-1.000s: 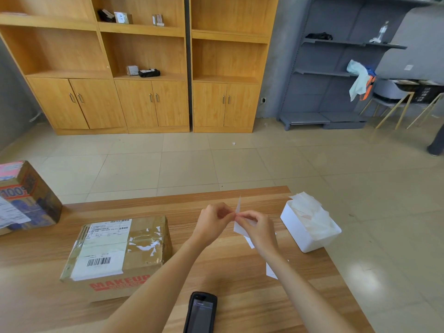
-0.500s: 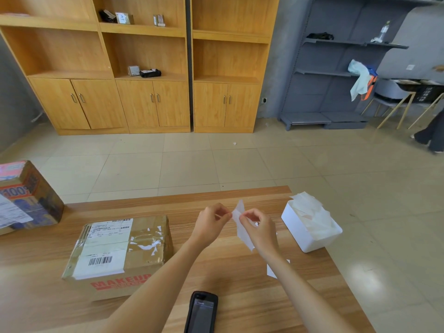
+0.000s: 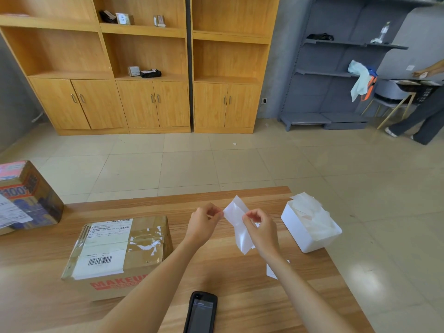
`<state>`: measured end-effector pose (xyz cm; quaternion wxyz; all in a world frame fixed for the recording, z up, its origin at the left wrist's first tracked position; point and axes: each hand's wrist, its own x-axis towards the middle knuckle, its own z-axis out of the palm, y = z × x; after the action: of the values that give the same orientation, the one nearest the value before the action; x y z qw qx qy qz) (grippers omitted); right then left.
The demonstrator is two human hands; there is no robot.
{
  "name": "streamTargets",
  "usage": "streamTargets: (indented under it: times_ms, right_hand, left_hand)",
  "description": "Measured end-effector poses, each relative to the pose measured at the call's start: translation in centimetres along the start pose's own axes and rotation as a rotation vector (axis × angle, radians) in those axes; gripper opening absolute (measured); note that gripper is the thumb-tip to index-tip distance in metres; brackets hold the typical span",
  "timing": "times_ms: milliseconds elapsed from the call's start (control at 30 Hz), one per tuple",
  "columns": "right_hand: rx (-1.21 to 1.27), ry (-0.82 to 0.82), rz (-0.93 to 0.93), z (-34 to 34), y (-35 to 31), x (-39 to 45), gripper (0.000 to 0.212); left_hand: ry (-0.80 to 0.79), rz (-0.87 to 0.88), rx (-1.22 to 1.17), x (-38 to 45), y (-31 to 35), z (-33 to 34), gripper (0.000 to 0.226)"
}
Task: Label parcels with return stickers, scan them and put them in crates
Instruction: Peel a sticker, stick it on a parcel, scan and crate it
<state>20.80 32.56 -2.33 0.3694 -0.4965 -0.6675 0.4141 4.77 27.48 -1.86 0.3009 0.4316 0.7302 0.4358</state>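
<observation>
Both the left hand and right hand pinch a white return sticker above the tabletop, apparently peeling it, so labelling the nearby cardboard parcel, scanning and crating remain.

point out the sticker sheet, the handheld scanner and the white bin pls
sticker sheet (image 3: 236, 213): head view, upper part of the white sheet between the two hands.
handheld scanner (image 3: 201, 313): head view, middle of its dark screen.
white bin (image 3: 303, 236): head view, its near side wall.
</observation>
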Motion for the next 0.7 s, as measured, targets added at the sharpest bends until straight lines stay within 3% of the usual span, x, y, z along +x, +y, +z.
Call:
streamTargets:
  times_ms: [700]
  right_hand:
    - [0.019,0.054,0.066,0.02,-0.21,-0.08,0.001]
  left_hand:
    - [0.075,-0.045,-0.022,0.23,-0.23,-0.58,0.015]
